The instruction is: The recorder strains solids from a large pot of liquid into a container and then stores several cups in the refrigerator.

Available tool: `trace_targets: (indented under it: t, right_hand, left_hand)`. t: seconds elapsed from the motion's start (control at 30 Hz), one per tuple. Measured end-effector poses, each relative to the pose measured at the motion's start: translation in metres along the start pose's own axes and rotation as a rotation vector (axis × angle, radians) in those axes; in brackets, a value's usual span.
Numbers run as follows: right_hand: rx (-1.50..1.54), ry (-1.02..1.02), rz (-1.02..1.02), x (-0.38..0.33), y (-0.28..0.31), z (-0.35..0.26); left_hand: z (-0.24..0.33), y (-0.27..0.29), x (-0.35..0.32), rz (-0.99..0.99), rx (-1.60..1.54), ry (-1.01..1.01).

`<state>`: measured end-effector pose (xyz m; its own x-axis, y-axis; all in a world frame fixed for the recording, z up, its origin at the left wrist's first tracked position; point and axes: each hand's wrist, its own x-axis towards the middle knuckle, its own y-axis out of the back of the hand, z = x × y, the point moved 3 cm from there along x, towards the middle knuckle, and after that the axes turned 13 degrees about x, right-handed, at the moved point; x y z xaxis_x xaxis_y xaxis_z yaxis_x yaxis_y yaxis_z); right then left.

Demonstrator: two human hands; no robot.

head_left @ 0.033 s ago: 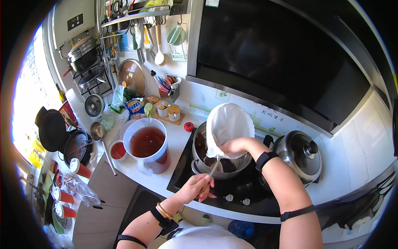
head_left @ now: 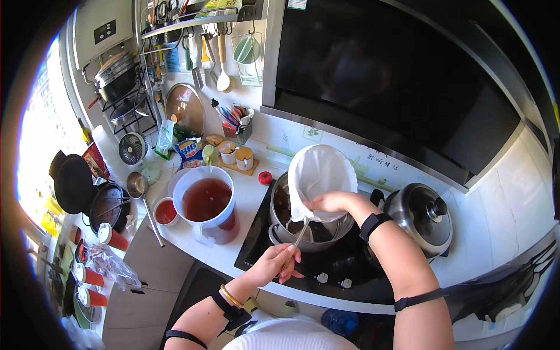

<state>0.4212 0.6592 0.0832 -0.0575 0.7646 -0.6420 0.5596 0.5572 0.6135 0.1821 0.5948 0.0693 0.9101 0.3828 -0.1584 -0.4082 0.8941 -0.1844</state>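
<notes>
My left hand (head_left: 273, 262) is closed round the thin metal handle (head_left: 300, 238) of a white cloth strainer bag (head_left: 324, 172). The bag is tilted above a steel pot (head_left: 312, 244) on the black cooktop, its wide mouth facing me. My right hand (head_left: 331, 201) reaches over the bag's near rim, fingers bent against the cloth; the fingertips are partly hidden. Inside the pot, dark contents show beneath the bag. To the left, a translucent bucket (head_left: 228, 201) holds reddish-brown liquid (head_left: 206, 198).
A lidded pot (head_left: 421, 221) stands right of the steel pot. Left of the bucket are a bowl of red liquid (head_left: 166, 212) and a long-handled ladle (head_left: 137, 185). Lidded jars (head_left: 244, 157) stand behind the bucket, near a small red tomato-shaped object (head_left: 265, 178). The range hood (head_left: 396, 81) overhangs the cooktop.
The strainer bag and my right hand have shifted very slightly up and to the left. My left hand keeps its grip on the handle.
</notes>
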Motion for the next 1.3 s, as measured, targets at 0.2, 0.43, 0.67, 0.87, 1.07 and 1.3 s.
trace_targets:
  t: [0.2,0.43,0.67,0.87,1.07,1.3]
  right_hand:
    - [-0.193,-0.09,-0.146,-0.007,-0.001,0.001]
    - [-0.351,-0.19,-0.089,0.008,-0.018,0.024]
    - [-0.034,0.147,0.336,0.017,0.011,0.032]
    - [0.235,0.233,0.371,0.021,0.035,0.027]
    - [0.387,0.182,0.385,0.02,0.05,0.032]
    - [0.364,0.29,0.447,0.027,0.056,0.042]
  left_hand:
    - [0.006,-0.005,0.003,-0.026,0.014,0.01]
    - [0.012,-0.009,0.005,-0.053,0.064,0.023]
    - [0.013,-0.005,0.005,-0.002,0.056,0.019]
    - [0.022,-0.007,0.01,0.068,0.06,0.011]
    - [0.033,-0.014,0.023,0.097,0.095,-0.002]
    - [0.04,-0.026,0.029,0.126,0.117,-0.007]
